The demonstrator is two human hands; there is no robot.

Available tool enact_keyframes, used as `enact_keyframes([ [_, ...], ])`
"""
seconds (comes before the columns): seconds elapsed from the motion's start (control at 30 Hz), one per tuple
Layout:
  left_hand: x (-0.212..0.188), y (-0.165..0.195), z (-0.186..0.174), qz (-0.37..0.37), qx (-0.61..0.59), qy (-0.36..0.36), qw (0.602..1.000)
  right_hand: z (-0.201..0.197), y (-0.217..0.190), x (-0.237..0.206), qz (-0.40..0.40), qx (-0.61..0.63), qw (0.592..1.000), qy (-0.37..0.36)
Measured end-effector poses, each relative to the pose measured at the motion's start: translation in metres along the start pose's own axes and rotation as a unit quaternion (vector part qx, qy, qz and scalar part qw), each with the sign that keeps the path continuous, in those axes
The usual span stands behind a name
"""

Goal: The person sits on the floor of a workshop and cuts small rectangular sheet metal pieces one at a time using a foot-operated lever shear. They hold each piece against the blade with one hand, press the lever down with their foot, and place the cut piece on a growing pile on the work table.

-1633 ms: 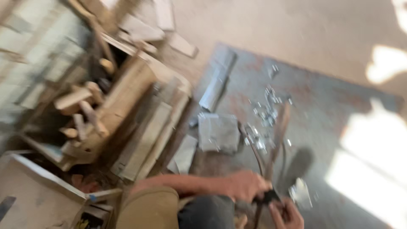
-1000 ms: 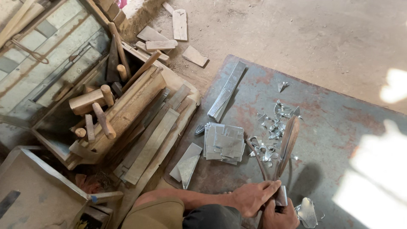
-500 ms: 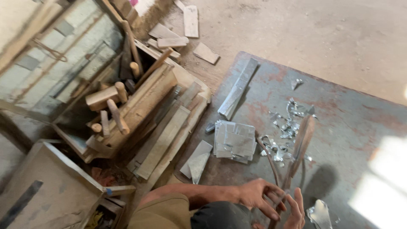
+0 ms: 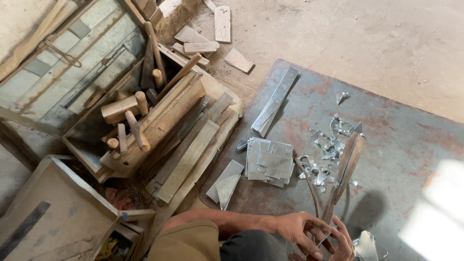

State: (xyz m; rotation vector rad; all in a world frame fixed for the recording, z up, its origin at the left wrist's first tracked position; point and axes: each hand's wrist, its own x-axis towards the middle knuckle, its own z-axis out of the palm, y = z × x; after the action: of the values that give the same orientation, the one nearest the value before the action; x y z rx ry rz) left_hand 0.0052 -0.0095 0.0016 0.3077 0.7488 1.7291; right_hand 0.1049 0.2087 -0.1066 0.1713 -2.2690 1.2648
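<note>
At the bottom edge of the view the left hand point(image 4: 297, 231) has its fingers spread and loosely curled, the fingertips touching the lower handles of a pair of large metal shears point(image 4: 338, 181) without closing on them, so this grip is open. The right hand point(image 4: 344, 241) sits just beside it, only partly in view; its fingers seem to rest against the same handles, but whether they are clamped on them cannot be told from here. The shears stand tilted on a rusty steel plate point(image 4: 386, 135) lying on the floor, their long rust-brown blade reaching up and away from the hands. Around the blade lie curled metal offcuts point(image 4: 333, 140), and just left of these a stack of cut sheet-metal squares point(image 4: 269, 162). A long folded metal strip point(image 4: 275, 101) lies diagonally farther up the plate, and two flat pieces point(image 4: 224, 181) rest at the plate's near left edge. Left of the plate stands a wooden crate point(image 4: 159, 121) holding wooden mallets and planks.
</note>
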Motion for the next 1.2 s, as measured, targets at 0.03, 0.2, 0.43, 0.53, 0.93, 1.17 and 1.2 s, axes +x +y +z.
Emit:
enact_keyframes([
  [0.03,0.0,0.002,0.001,0.0,0.004,0.0,1.0,0.0,0.0,0.001,0.005,0.023,1.0,-0.005],
  [0.2,0.002,0.009,0.007,0.009,-0.022,-0.008,1.0,-0.006,-0.014,0.023,-0.002,0.032,0.999,-0.01],
  [0.43,0.0,0.021,0.014,0.027,-0.056,-0.002,0.998,-0.007,-0.056,0.054,-0.031,0.021,0.999,-0.037],
  [0.53,-0.003,0.023,0.018,0.019,-0.063,-0.002,0.998,-0.012,-0.078,0.068,-0.018,-0.015,0.999,-0.045],
  [0.93,0.0,0.016,0.018,0.02,-0.1,-0.031,0.994,-0.025,-0.146,0.093,0.034,-0.096,0.985,-0.141],
  [1.17,0.001,0.022,0.021,0.014,-0.07,-0.038,0.997,-0.028,-0.15,0.09,0.07,-0.062,0.986,-0.14],
  [1.2,0.001,0.021,0.021,0.014,-0.061,-0.038,0.997,-0.029,-0.15,0.09,0.054,-0.065,0.987,-0.139],
])
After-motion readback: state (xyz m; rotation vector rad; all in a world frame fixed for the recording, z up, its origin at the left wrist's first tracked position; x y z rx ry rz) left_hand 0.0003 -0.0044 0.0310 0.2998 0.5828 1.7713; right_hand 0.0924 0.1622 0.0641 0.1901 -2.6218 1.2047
